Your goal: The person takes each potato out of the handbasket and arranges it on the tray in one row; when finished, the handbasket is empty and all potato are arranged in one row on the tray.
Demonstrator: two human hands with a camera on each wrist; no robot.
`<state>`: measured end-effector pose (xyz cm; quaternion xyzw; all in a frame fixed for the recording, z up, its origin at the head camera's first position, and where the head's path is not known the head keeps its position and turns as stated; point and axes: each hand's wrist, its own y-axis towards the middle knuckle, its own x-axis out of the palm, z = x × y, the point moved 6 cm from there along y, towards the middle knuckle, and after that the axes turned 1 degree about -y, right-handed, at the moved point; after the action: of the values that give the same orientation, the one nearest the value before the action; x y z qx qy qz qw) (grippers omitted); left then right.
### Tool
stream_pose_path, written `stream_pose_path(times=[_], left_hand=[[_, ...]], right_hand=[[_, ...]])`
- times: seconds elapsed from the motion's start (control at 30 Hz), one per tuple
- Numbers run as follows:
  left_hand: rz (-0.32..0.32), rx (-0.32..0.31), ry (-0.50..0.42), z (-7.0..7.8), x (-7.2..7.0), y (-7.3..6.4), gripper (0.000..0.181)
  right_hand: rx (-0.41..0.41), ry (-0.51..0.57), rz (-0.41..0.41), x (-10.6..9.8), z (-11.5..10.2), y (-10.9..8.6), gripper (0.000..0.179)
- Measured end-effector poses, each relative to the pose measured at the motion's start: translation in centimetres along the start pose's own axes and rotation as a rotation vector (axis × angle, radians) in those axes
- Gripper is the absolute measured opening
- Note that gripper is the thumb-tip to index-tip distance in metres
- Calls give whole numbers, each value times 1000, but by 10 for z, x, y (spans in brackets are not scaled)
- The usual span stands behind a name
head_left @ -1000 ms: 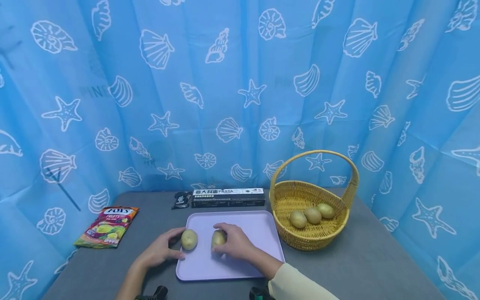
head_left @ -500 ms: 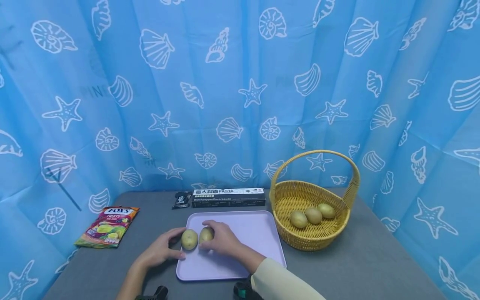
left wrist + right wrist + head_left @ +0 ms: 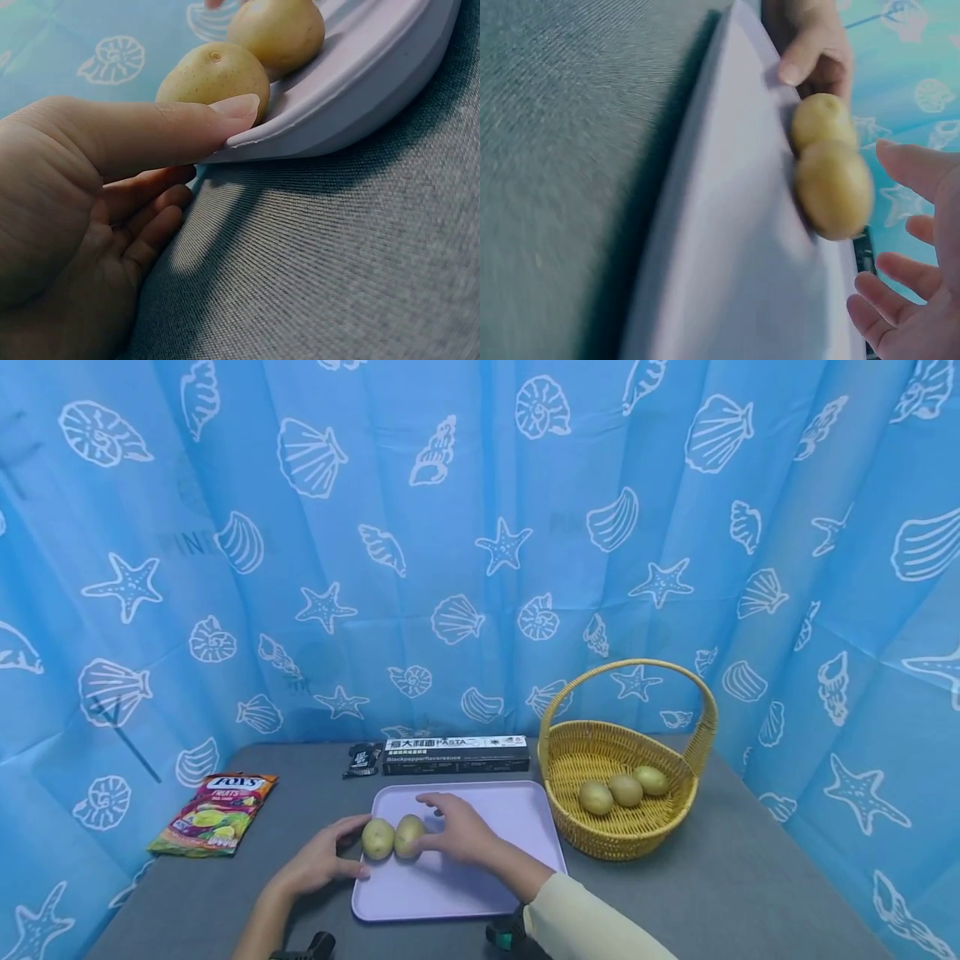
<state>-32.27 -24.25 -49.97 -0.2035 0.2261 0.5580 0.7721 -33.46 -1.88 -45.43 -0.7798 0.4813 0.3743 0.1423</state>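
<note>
Two potatoes sit side by side at the left end of a lilac tray: the outer potato by the rim and the inner potato against it. My left hand rests at the tray's left edge, its straight thumb laid on the rim and its other fingers loosely bent outside it. My right hand is just right of the inner potato, fingers and thumb spread. In the right wrist view a gap shows between the right fingers and that potato.
A yellow wicker basket with a tall handle holds several potatoes at the right. Behind the tray lie a black pasta box and a small black packet. A Fox's fruit candy bag lies at the left. A blue shell-patterned curtain hangs behind.
My right hand has moved the inner potato left across the tray until it stands beside the other, then let go and drawn slightly back to the right. The left hand has stayed put.
</note>
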Motion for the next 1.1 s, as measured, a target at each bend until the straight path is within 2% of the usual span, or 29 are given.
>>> stream_pose_path(times=[0.27,0.5,0.67,0.9,1.1], left_hand=[[-4,5,-3,-1,1,1,86],[-1,1,-2,-2,0,2,86],[12,-16,4,-2,-1,1,85],[16,-30,7,-2,-1,0,85],[17,-32,11,-2,0,0,86]], right_hand=[[-56,-16,14,-46,0,-14,50],[-87,-39,-36,-91,2,-29,34],[-101,-65,-57,-122,6,-38,33],[-45,-56,-171,-160,21,-52,34],[73,50,-298,-188,44,-60,42]])
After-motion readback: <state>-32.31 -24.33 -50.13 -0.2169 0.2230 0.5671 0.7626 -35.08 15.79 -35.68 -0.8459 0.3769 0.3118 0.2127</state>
